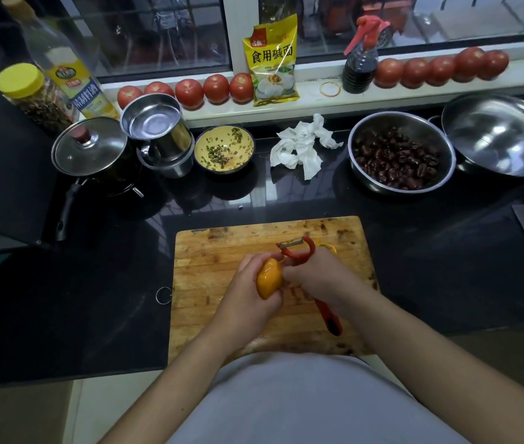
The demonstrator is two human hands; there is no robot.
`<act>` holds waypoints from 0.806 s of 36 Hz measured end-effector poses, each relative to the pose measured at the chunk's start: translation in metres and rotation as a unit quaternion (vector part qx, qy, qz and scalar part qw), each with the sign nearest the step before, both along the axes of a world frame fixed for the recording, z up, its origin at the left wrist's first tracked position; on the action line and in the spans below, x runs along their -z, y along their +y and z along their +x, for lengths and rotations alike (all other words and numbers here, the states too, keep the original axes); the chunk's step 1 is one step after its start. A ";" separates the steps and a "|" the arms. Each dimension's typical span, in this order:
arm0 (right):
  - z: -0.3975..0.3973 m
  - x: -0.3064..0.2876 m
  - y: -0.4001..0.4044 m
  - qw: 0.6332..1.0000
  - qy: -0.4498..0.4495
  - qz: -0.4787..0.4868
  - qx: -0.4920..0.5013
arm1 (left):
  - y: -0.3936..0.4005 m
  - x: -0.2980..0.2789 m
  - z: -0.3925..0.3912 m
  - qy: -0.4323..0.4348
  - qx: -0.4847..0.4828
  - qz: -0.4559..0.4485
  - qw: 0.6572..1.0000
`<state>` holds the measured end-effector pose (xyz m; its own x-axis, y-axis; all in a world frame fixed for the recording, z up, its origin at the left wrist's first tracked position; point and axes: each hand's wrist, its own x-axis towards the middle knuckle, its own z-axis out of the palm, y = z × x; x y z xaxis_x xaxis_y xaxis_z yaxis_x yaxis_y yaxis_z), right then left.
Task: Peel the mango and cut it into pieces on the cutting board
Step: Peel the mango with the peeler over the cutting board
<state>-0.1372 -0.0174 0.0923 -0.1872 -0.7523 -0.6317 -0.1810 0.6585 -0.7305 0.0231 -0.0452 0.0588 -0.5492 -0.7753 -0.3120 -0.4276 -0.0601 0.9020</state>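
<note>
Glossy orange mango (269, 278), peeled side up, above wooden cutting board (222, 270).

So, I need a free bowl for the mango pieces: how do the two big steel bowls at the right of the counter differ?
The round steel bowl nearer the middle is filled with dark reddish-brown pieces, while the round steel bowl at the far right shows only bare shiny metal inside. The filled bowl sits level on the black counter; the empty one is tilted toward the camera. The empty one also looks wider. Both are round, polished steel.
</note>
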 end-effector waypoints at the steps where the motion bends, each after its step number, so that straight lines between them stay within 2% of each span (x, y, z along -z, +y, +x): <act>1: -0.001 0.000 0.000 1.000 -0.008 0.007 0.004 | 0.000 0.001 0.001 0.001 -0.003 -0.001 1.000; 6: -0.003 0.003 -0.001 0.993 -0.087 0.050 0.067 | 0.001 0.002 0.000 0.046 -0.085 0.034 0.995; 8: -0.003 0.004 -0.001 0.985 -0.126 0.056 0.101 | 0.000 0.002 -0.003 0.089 -0.156 0.096 0.979; 9: -0.003 0.004 -0.001 0.981 -0.144 0.057 0.116 | -0.001 0.002 -0.005 0.131 -0.205 0.156 0.957; 12: -0.002 0.006 -0.001 0.972 -0.178 0.057 0.142 | -0.006 0.006 -0.009 0.260 -0.334 0.318 0.848; 14: -0.001 0.006 -0.002 0.970 -0.182 0.057 0.150 | -0.012 0.013 -0.010 0.314 -0.373 0.368 0.792; 17: -0.002 0.006 0.000 0.968 -0.194 0.051 0.151 | -0.021 0.022 -0.009 0.345 -0.416 0.402 0.739; 21: -0.002 0.003 0.003 0.971 -0.193 0.040 0.139 | -0.027 0.026 -0.013 0.319 -0.460 0.420 0.715; 26: -0.002 -0.003 0.003 0.986 -0.136 0.019 0.096 | -0.023 0.036 -0.016 0.235 -0.482 0.447 0.715; 29: 0.000 -0.009 0.002 0.988 -0.132 0.001 0.074 | -0.015 0.032 -0.016 0.219 -0.452 0.474 0.723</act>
